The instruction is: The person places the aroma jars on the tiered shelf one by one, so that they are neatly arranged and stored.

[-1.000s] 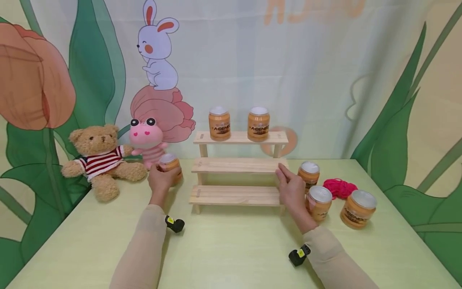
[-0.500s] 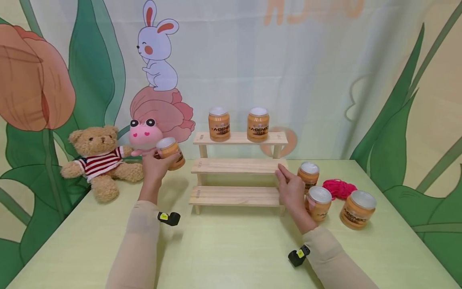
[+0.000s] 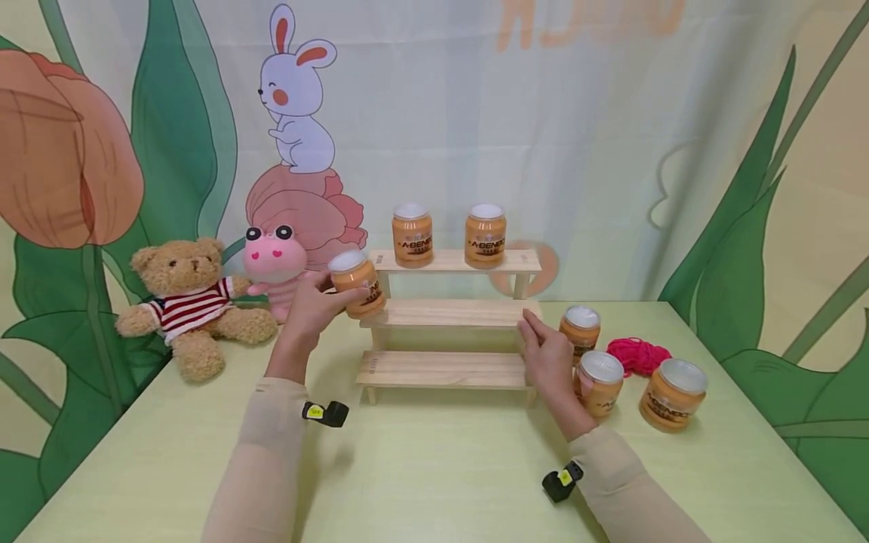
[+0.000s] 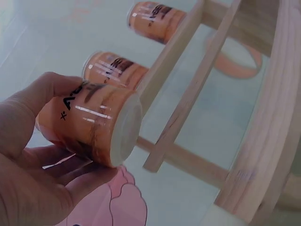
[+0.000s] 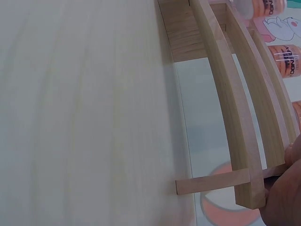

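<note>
My left hand point(image 3: 307, 315) grips an orange-labelled jar point(image 3: 357, 288) with a white top, thumb on one side and fingers on the other. The jar is raised and slightly tilted, overlapping the left end of the middle shelf of a three-tier wooden stand point(image 3: 448, 312) in the head view. In the left wrist view, the pale base of this jar point(image 4: 89, 123) faces the stand. At the stand's right end, my right hand point(image 3: 548, 360) pinches the end of the middle shelf. Two matching jars point(image 3: 412, 235) stand upright on the top shelf.
Right of the stand are three more jars point(image 3: 672, 394) and a bundle of pink yarn point(image 3: 638, 356). A teddy bear point(image 3: 193, 302) and a pink plush toy point(image 3: 274, 260) sit at the back left. A printed curtain point(image 3: 597, 136) hangs behind the table.
My left hand has lifted the jar off the table beside the pink plush toy and carried it up and right to the stand. My right hand stays at the shelf end.
</note>
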Available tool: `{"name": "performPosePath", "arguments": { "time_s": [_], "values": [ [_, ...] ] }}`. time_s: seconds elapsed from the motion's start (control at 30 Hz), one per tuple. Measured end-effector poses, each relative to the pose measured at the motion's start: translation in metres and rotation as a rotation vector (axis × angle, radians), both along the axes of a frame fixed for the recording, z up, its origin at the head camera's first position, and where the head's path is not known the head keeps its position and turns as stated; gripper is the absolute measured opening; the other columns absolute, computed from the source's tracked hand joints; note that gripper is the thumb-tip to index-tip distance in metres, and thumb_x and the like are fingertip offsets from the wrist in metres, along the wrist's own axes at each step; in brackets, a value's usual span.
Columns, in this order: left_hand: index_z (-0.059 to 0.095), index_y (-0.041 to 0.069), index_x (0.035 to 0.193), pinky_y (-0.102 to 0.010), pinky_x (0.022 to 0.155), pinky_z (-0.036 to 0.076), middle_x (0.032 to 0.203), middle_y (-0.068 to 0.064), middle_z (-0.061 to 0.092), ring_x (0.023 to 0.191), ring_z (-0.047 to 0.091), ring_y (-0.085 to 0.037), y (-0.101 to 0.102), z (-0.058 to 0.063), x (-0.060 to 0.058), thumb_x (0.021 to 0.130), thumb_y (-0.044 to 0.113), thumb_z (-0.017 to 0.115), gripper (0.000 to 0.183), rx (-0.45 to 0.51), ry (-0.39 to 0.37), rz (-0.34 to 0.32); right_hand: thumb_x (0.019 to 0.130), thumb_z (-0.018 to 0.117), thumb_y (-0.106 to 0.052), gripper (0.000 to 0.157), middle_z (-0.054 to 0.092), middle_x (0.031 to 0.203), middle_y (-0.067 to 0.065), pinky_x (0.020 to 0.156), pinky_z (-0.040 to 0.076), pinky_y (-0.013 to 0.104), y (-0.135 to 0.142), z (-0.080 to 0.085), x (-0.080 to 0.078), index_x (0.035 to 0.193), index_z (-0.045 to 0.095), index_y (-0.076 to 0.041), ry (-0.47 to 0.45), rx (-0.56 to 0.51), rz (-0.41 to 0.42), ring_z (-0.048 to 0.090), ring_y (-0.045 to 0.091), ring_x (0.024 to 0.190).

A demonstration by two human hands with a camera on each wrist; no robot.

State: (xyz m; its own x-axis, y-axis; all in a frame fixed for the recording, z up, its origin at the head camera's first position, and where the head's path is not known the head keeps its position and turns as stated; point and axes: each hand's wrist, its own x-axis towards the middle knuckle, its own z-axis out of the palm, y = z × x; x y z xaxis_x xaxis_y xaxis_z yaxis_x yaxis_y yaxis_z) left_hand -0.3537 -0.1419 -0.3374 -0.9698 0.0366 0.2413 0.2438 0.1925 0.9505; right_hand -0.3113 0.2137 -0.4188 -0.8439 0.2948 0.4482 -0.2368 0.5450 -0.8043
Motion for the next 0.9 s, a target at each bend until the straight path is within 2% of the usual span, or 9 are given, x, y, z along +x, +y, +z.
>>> {"name": "performPosePath", "arguments": {
  "time_s": [0.1,0.23,0.47,0.7,0.9],
  "values": [
    [0.046,0.000,0.144,-0.041,0.099,0.048,0.135,-0.018,0.054,0.118,0.054,-0.029,0.011,0.000,0.001,0.085,0.020,0.082,0.072,0.014,-0.028,-0.067,0.101,0.062,-0.023,0.035,0.064,0.128,0.013,0.091,0.053,0.046,0.000,0.000,0.000,0.132,0.066,-0.008,-0.007,-0.004,-0.004,0.063,0.029,0.113],
    [0.043,-0.003,0.142,-0.044,0.101,0.045,0.134,-0.021,0.054,0.120,0.054,-0.032,0.024,-0.001,0.001,0.083,0.014,0.082,0.072,0.035,-0.054,-0.100,0.101,0.063,-0.023,0.034,0.064,0.128,0.013,0.086,0.055,0.045,0.000,0.000,0.001,0.132,0.066,-0.008,-0.010,-0.011,0.002,0.064,0.027,0.108],
    [0.046,-0.001,0.142,-0.046,0.104,0.043,0.136,-0.019,0.054,0.123,0.053,-0.032,0.036,-0.006,0.001,0.084,0.013,0.081,0.069,0.064,-0.040,-0.135,0.101,0.062,-0.022,0.034,0.064,0.126,0.015,0.089,0.054,0.046,0.000,0.001,0.000,0.131,0.066,-0.007,0.015,0.008,0.011,0.064,0.029,0.110],
    [0.054,0.006,0.138,-0.040,0.091,0.048,0.132,-0.013,0.052,0.116,0.057,-0.031,0.046,-0.012,-0.001,0.083,0.012,0.082,0.062,0.064,-0.008,-0.156,0.101,0.062,-0.022,0.034,0.065,0.125,0.015,0.088,0.054,0.047,0.001,0.001,0.000,0.131,0.066,-0.007,0.015,0.018,0.012,0.065,0.030,0.109],
    [0.056,0.010,0.137,-0.043,0.095,0.048,0.129,-0.011,0.054,0.116,0.058,-0.030,0.057,-0.016,-0.002,0.083,0.012,0.082,0.060,0.074,0.012,-0.167,0.101,0.062,-0.021,0.034,0.064,0.126,0.015,0.090,0.053,0.047,0.000,0.002,0.001,0.131,0.066,-0.006,0.020,0.009,0.019,0.063,0.031,0.113]
  ]
}}
